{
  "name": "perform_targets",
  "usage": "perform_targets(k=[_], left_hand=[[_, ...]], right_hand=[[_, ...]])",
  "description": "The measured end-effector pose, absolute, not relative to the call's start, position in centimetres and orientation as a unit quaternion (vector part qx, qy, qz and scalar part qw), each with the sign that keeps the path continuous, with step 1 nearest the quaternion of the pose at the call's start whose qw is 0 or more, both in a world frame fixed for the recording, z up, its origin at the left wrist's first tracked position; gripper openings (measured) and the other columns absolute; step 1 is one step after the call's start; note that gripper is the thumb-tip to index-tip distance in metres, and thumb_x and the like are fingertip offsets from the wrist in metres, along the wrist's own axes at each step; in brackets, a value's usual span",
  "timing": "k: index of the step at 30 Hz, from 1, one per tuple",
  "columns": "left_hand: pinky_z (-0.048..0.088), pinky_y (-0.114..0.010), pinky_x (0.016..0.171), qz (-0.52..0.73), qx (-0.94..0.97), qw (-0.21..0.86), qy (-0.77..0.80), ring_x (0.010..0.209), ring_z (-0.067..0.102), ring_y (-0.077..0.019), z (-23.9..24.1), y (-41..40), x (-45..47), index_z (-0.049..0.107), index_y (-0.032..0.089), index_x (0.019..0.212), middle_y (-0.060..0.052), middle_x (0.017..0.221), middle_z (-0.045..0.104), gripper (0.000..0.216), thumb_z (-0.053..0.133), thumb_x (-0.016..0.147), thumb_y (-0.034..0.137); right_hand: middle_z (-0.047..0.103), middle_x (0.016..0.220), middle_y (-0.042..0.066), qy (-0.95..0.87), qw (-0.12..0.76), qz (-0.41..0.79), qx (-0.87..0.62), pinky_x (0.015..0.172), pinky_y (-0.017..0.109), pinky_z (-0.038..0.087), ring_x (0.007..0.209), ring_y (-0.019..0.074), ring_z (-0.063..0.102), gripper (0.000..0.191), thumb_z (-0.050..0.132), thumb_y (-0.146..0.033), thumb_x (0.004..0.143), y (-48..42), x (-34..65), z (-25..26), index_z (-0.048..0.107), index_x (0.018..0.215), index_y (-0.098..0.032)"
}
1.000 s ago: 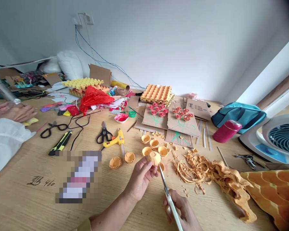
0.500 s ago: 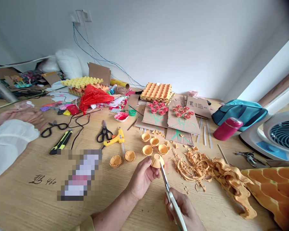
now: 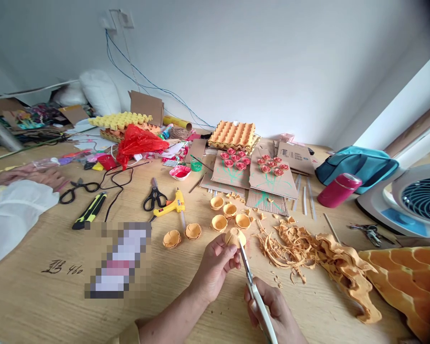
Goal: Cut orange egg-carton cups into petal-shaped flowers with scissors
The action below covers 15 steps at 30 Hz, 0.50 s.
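Observation:
My left hand [image 3: 217,265] pinches an orange egg-carton cup [image 3: 234,236], turned with its narrow base up. My right hand [image 3: 272,308] is closed round the white handles of a pair of scissors [image 3: 252,291]. The blades point up and away, and their tips meet the cup's right edge. Just beyond my hands stand several cut cups with petal-like rims, among them one cup [image 3: 219,222] in the near row. Two more sit to the left, including a scalloped cup [image 3: 172,239]. Orange trimmings [image 3: 290,243] lie in a heap to the right of the cups.
A yellow glue gun [image 3: 172,204], black scissors [image 3: 155,197] and a utility knife [image 3: 89,210] lie to the left. A co-worker's sleeve [image 3: 14,210] reaches in there. Red flowers on cardboard [image 3: 232,179] lie behind; a pink bottle [image 3: 339,190] and a fan [image 3: 415,200] are at right.
My left thumb has shifted onto the cup's side, and the cup has turned slightly in my fingers. The scissors stay at its right edge. The co-worker's hands have moved a little.

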<state>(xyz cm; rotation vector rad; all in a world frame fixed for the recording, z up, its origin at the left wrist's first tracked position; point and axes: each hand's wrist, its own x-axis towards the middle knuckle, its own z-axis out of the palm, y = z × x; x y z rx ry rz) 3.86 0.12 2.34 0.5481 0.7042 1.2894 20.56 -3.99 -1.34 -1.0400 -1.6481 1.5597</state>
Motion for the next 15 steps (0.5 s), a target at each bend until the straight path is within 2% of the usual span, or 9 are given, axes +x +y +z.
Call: perform_targets(k=[15], left_hand=[[0.046, -0.020, 0.058, 0.573, 0.265, 0.713, 0.306, 0.059, 0.049, -0.0076, 2.13, -0.08, 4.04, 0.062, 0.016, 0.077, 0.002, 0.065, 0.057, 0.028, 0.082, 0.074, 0.035]], right_hand=[[0.047, 0.058, -0.004, -0.622, 0.318, 0.597, -0.395, 0.049, 0.024, 0.038, 0.051, 0.0128, 0.046, 0.055, 0.049, -0.075, 0.087, -4.07, 20.67, -1.11, 0.054, 0.081, -0.020]])
